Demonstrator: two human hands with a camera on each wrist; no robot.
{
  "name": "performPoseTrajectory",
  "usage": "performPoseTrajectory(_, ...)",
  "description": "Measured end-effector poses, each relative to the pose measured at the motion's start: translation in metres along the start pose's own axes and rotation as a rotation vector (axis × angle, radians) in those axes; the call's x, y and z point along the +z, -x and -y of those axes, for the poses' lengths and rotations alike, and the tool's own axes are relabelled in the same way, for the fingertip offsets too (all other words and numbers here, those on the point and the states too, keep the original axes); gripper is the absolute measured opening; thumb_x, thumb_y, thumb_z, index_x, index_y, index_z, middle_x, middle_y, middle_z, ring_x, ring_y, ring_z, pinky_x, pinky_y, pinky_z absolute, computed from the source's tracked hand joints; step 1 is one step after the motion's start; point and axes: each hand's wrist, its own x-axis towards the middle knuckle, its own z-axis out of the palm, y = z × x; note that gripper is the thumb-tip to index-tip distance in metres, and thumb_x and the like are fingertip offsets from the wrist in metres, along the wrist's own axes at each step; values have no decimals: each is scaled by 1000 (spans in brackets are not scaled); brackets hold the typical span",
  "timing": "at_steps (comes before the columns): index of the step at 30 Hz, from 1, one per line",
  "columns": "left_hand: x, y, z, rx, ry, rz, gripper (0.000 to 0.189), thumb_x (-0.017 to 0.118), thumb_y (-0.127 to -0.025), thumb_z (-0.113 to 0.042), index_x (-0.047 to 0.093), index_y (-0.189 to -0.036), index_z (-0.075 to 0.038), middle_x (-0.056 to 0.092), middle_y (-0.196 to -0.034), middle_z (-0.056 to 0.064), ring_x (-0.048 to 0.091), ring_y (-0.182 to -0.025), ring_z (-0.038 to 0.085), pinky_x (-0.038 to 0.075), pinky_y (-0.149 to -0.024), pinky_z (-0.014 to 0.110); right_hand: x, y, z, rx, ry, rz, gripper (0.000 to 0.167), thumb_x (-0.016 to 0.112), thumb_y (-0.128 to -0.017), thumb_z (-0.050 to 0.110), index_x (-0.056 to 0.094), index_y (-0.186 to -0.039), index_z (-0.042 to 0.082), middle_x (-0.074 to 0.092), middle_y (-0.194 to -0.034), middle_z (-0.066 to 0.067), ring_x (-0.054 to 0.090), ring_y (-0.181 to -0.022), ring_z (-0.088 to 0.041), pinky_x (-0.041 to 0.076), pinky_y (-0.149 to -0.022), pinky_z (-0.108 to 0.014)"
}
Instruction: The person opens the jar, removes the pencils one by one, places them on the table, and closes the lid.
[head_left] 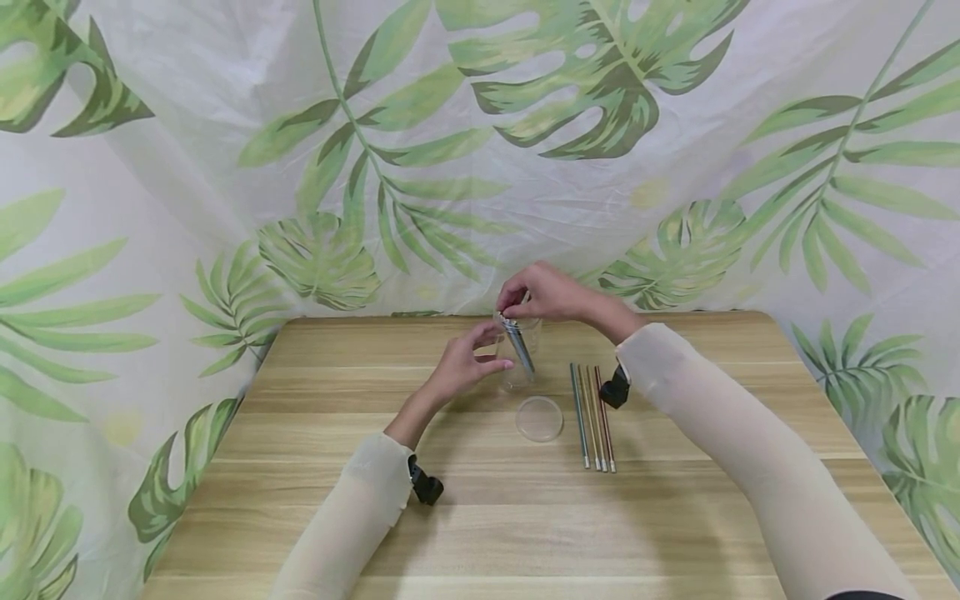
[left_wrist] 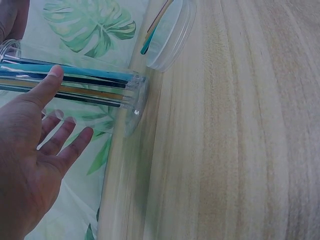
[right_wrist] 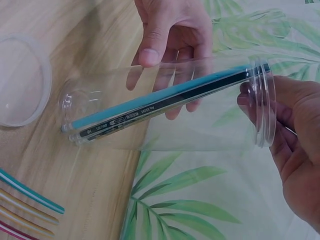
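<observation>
Clear plastic is seen in the jar (right_wrist: 195,132), which is stood towards 12 o'clock on the wood-grained bench (head_left: 487,525), near its far edge. Several pencils (right_wrist: 165,97) are contained in it, one light blue and others dark, leaned against its rim with their capped ends down at the base. At 9 o'clock from the jar, the left hand (head_left: 465,364) is placed with thumb and fingers spread wide on opposite sides of it, the jar's body being held between them. At 1 o'clock, the right hand (head_left: 546,293) is positioned at the jar's mouth, its fingers bent; whether the rim or a pencil is pinched cannot be told. A round translucent lid (head_left: 539,418) is laid flat at 5 o'clock from the jar, and four loose pencils (head_left: 591,417), one teal, two gold and one red, are lined up side by side at 3 o'clock from the lid. Both forearms are covered by pale sleeves (head_left: 727,433). Beyond the bench, a pale cloth (head_left: 225,58) printed with green leaves is hung.
</observation>
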Motion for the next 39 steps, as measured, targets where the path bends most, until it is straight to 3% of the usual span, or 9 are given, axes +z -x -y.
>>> performPoseTrajectory(18, 0, 0, 1, 8, -8, -6, 63, 87, -88, -5, 57, -143, -3, 64, -142, 20, 61, -132, 46, 63, -100, 36, 4, -2, 1, 2, 36, -44, 4, 82, -94, 11, 83, -93, 7, 80, -87, 1, 73, -81, -12, 62, -79, -30)
performPoseTrajectory(25, -1, -1, 2, 9, -11, 2, 64, 87, -88, -6, 57, -144, -3, 63, -143, 21, 60, -133, 47, 63, -100, 38, 2, -1, 2, -4, -4, -52, 5, 80, -95, 10, 82, -94, 5, 80, -87, 0, 74, -82, -12, 64, -81, -34)
performPoseTrajectory(39, 0, -1, 1, 16, 2, 2, 63, 87, -87, -3, 56, -143, 1, 64, -141, 23, 61, -132, 48, 63, -100, 37, 2, 7, 2, 5, -68, -147, 5, 78, -96, 9, 80, -95, 5, 79, -89, -2, 75, -84, -16, 66, -76, -35)
